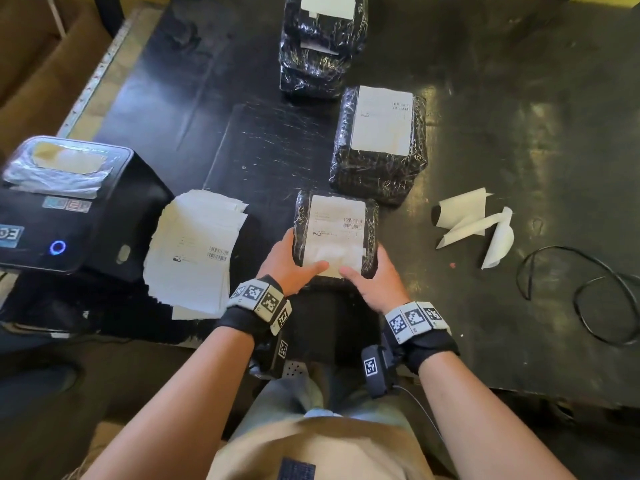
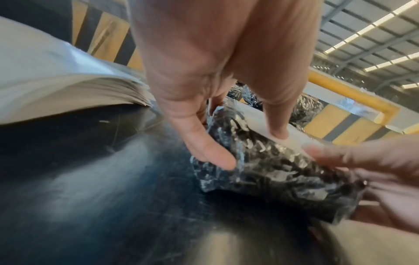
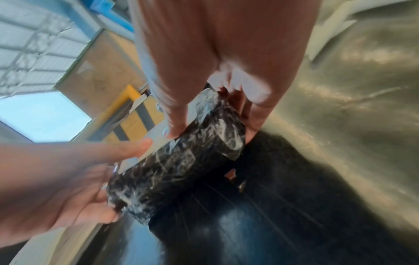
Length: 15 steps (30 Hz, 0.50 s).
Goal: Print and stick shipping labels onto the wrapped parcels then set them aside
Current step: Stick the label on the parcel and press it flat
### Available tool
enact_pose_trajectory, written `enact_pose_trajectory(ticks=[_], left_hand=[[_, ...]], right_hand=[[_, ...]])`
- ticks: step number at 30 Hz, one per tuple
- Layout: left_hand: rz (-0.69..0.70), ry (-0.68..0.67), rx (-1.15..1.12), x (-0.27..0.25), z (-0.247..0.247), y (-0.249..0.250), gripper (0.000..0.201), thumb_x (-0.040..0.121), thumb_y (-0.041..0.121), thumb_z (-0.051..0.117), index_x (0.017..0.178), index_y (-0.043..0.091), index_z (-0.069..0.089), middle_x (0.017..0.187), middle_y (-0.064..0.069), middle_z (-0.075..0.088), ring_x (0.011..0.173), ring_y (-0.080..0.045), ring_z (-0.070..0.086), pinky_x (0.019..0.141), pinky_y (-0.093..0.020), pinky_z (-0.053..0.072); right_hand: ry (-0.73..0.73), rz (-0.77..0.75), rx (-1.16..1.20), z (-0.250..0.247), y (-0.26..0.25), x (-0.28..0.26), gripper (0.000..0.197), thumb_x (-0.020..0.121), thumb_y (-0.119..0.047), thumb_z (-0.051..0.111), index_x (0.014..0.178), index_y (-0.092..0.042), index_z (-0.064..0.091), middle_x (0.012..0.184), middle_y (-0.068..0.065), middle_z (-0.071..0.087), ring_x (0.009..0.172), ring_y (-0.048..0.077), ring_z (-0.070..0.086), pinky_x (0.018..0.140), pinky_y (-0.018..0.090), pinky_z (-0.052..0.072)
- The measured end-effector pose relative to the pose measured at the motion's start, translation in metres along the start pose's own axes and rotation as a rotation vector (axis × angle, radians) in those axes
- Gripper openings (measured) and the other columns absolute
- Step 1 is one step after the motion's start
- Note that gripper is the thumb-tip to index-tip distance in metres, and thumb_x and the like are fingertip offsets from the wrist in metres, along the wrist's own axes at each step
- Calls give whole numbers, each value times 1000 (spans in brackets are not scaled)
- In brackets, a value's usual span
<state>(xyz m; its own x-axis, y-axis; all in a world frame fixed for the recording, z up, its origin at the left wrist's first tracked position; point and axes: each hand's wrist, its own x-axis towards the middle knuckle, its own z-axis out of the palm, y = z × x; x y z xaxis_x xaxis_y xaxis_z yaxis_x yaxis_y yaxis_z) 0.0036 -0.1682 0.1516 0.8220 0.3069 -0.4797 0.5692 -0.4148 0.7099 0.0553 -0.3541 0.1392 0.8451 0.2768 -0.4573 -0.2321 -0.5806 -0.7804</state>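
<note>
A small parcel (image 1: 335, 209) wrapped in black plastic film carries a white shipping label (image 1: 337, 223) on its top. Both hands hold it just above the near edge of the black table (image 1: 519, 133). My left hand (image 1: 291, 261) grips its left side, thumb on the label's lower edge and fingers curled round the side. My right hand (image 1: 375, 275) grips the right side the same way. The wrist views show the parcel (image 2: 278, 172) (image 3: 181, 166) lifted and tilted, thumbs on top, fingers underneath. A black label printer (image 1: 69, 209) stands at the left.
A loose pile of printed labels (image 1: 197, 247) lies beside the printer. A larger labelled parcel (image 1: 379, 143) sits just beyond the held one, and a stack of parcels (image 1: 322, 46) farther back. Curled backing papers (image 1: 478, 223) and a black cable (image 1: 588, 289) lie at the right.
</note>
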Motion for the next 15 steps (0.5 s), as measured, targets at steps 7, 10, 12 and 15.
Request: enact_pose_trajectory(ticks=[7,10,12,15], left_hand=[[45,-143,-27,3,-17,-9,75,89,22,65,149,28,20,144,-1,45,118,-21,56,61,-23,59],[52,-170,-17,4,-23,-10,79,90,22,63,152,29,14,145,-2,44,117,-22,56,65,-25,60],[64,-152,-14,4,-21,-10,81,87,24,67,151,28,17,141,0,47,112,-17,58,61,-20,58],[81,-118,2,5,-17,-11,83,84,24,71,149,27,20,138,-1,50,111,-17,58,58,-22,58]], right_hand=[[-144,-24,-40,-16,-1,6,76,91,-37,64,153,-27,21,147,-9,43,135,13,39,101,20,25],[-178,-42,-46,-18,-4,12,77,86,-35,70,150,-27,27,143,-9,47,127,9,44,100,21,30],[-149,-52,-37,-14,-3,12,76,81,-34,76,144,-30,34,138,-9,52,117,7,49,97,22,34],[-109,-47,-34,-8,1,13,76,80,-34,76,143,-34,34,138,-6,53,122,13,51,100,26,37]])
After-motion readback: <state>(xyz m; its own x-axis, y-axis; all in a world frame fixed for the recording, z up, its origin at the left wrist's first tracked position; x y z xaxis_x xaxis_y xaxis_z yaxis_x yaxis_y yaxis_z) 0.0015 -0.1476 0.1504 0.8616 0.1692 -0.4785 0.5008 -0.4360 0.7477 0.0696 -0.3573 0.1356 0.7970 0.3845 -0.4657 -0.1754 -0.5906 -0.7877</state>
